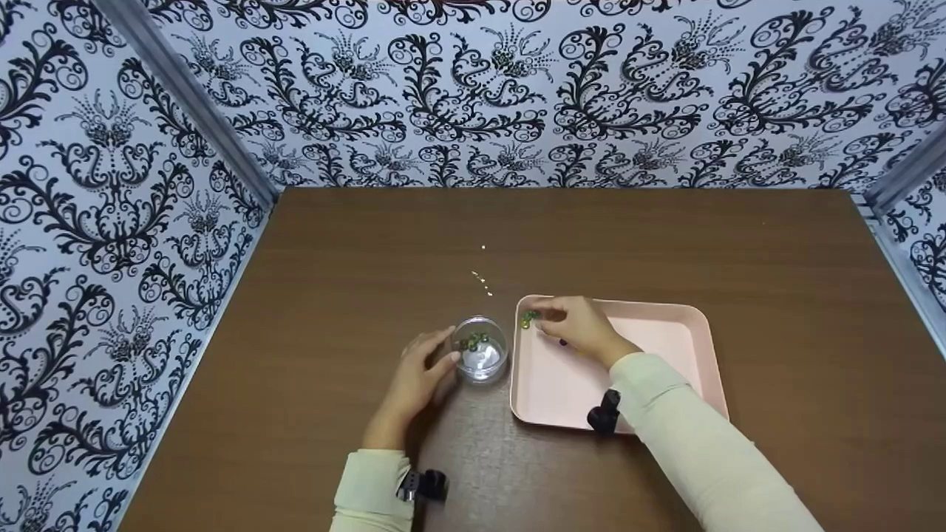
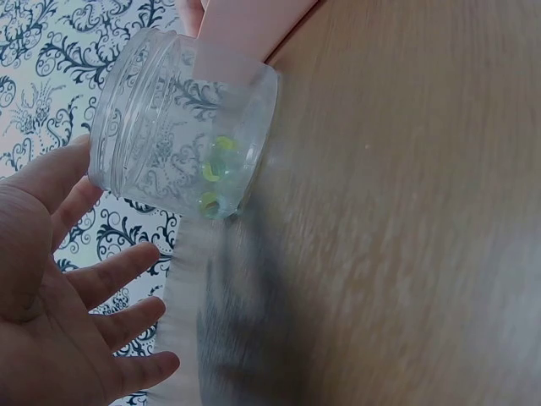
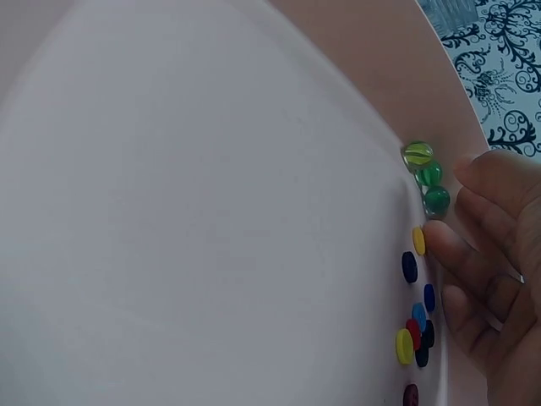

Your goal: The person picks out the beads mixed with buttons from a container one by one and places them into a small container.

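Observation:
A clear round jar stands just left of the pink tray, with several green marbles at its bottom. My left hand touches the jar's left side with thumb and forefinger; the other fingers spread loosely away from it. Over the tray's far left corner reaches my right hand, thumb and forefinger parted beside three marbles, one yellow-green and two green. Nothing shows between those fingers. Along the same tray wall lie several small coloured discs, mostly hidden by the hand in the head view.
The brown table carries a few tiny pale specks beyond the jar. Black-and-white patterned panels rise at the back and sides. A dark camera on the right wrist overlaps the tray's near edge.

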The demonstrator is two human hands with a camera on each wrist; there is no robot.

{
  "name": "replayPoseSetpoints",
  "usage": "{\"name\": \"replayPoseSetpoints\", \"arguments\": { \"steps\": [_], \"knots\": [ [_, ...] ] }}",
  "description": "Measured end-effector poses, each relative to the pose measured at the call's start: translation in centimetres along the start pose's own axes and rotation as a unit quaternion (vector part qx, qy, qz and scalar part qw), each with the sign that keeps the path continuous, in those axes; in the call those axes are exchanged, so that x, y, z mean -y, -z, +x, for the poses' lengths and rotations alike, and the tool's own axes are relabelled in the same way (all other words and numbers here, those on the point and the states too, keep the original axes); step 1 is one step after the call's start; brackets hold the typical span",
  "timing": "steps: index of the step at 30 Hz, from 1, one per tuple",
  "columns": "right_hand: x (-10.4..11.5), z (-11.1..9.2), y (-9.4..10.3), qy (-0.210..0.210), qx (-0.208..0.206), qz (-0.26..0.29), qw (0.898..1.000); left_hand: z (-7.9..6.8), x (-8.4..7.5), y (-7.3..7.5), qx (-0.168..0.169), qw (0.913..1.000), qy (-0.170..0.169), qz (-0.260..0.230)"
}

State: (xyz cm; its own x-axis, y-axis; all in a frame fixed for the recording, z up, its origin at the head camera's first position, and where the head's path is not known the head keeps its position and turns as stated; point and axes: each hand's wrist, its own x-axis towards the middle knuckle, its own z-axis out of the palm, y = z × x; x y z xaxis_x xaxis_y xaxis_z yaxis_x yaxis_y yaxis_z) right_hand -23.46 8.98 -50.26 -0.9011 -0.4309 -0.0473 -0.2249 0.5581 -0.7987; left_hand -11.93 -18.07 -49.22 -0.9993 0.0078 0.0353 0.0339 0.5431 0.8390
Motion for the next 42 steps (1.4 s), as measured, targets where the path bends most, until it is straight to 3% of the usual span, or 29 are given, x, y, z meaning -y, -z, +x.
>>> {"name": "replayPoseSetpoints", "arguments": {
  "steps": [12,20,42],
  "knots": [
    [0.49,0.11,-0.21,0.011,0.004,-0.046,0.999,0.00,0.03,-0.01,0.000,1.0000,0.000,-0.001],
    [0.45,0.16,-0.46,0.052,-0.017,-0.079,0.995,-0.05,-0.04,0.02,0.006,1.0000,0.006,0.000],
    [0.19,0.36,-0.49,0.079,-0.008,-0.095,0.992,0.02,0.14,-0.04,0.000,0.9999,0.011,0.006]
  ]
}}
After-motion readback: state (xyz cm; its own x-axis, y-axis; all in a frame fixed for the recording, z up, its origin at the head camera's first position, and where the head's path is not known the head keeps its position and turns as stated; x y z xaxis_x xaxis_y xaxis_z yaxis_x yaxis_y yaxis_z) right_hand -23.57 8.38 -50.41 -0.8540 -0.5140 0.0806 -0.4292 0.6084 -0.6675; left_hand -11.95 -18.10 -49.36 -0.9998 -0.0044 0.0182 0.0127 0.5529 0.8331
